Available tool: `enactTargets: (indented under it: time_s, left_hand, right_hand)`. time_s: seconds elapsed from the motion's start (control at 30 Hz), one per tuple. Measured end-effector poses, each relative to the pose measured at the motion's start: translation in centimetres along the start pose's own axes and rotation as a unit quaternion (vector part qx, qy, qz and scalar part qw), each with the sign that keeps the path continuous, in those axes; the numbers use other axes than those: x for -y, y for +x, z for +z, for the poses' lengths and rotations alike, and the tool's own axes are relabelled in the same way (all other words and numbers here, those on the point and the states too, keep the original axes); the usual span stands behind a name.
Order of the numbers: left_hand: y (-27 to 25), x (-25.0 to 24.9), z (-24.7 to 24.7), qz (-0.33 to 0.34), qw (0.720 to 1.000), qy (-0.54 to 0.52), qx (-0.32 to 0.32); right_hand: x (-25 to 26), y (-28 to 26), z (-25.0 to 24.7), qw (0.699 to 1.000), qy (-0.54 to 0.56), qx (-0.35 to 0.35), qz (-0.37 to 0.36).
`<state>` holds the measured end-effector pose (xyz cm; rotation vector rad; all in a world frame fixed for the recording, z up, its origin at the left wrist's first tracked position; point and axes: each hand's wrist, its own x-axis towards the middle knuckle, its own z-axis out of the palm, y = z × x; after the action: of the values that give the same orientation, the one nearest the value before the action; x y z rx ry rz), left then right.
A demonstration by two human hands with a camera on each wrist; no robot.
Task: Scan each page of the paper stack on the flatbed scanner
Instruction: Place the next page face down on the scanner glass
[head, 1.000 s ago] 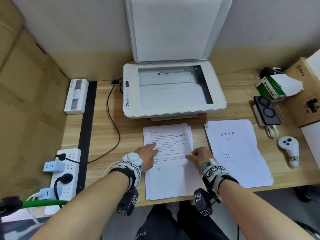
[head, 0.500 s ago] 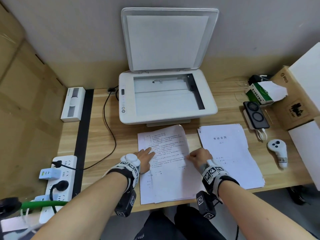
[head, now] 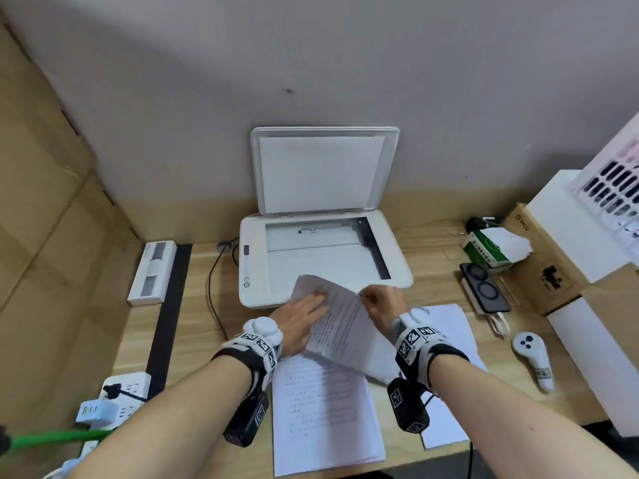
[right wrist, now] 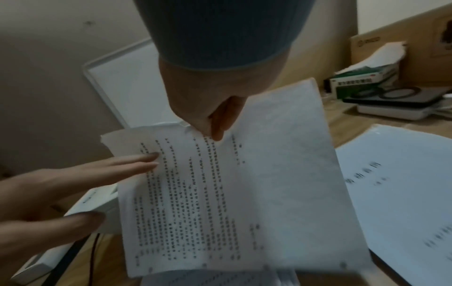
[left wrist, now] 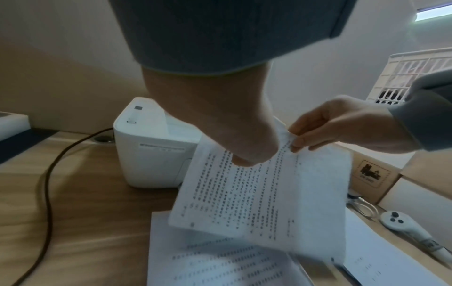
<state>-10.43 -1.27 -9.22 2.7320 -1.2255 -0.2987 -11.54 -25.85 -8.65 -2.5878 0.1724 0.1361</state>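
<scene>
The white flatbed scanner stands at the back of the desk with its lid raised and the glass bare. A printed sheet is held tilted in the air just in front of the scanner. My right hand pinches the sheet's far edge between thumb and fingers. My left hand lies with straight fingers against the sheet's left part. Below the sheet, the paper stack lies on the desk with printed text facing up. A second pile of pages lies to the right.
A power strip and a white box sit at the left, with a black cable running to the scanner. On the right are a phone on a power bank, a white controller, a tissue box and cardboard boxes.
Both hands rested on the top page of the stack; now that page is lifted off and carried up toward the scanner. The head view has pulled back and up.
</scene>
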Motion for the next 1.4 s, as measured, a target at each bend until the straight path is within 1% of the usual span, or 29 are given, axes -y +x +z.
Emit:
enactTargets:
  time_s: [0.07,0.13,0.2,0.27,0.33,0.47,0.6,0.67,0.77,0.87,1.1,1.3,1.4]
  left_hand:
    - [0.3,0.8,-0.2,-0.033,0.998,0.035,0.037]
    - [0.2,1.3,0.1,-0.076,0.993,0.044,0.079]
    - [0.2,1.7,0.5,-0.111,0.988,0.035,0.099]
    - [0.6,2.0,1.0,-0.131,0.986,0.022,0.100]
    - [0.9,2.5,1.3,-0.154,0.983,0.012,0.102]
    - [1.8,3.7,0.6,-0.200,0.975,0.005,0.098]
    - [3.2,4.6,0.8,-0.231,0.970,-0.008,0.079]
    - [3.8,4.7,1.1,-0.246,0.968,-0.001,0.059]
    - [5.0,5.3,0.9,-0.257,0.966,-0.003,0.043]
    - [7.2,6.9,0.7,-0.276,0.960,-0.009,0.053]
    - [10.8,8.3,1.5,-0.345,0.938,0.003,0.035]
    - [11.7,9.6,1.6,-0.332,0.943,0.008,0.014]
    - [11.6,9.7,2.0,-0.332,0.943,0.016,0.014]
  right_hand:
    - [1.7,1.1,-0.4,0.999,-0.022,0.010,-0.043]
    - [2.8,1.6,-0.4,0.995,-0.049,0.043,-0.076]
    - [3.0,2.2,-0.1,0.992,-0.071,0.073,-0.079]
    - [2.3,2.9,0.2,0.990,-0.090,0.097,-0.054]
    - [1.1,3.0,0.5,0.984,-0.132,0.111,-0.037]
    - [-1.1,4.1,1.0,0.975,-0.193,0.097,-0.050]
    - [-2.5,7.1,1.6,0.970,-0.193,0.140,-0.034]
    - [-2.4,8.1,1.7,0.969,-0.193,0.152,-0.034]
    - [-2.4,9.8,2.3,0.972,-0.193,0.130,-0.039]
    - [-2.9,12.4,3.4,0.977,-0.181,0.101,-0.045]
    - [-2.4,15.5,3.3,0.983,-0.161,0.057,-0.074]
    - [-2.3,16.8,3.9,0.985,-0.153,0.054,-0.065]
    - [-2.3,16.7,4.0,0.985,-0.147,0.056,-0.064]
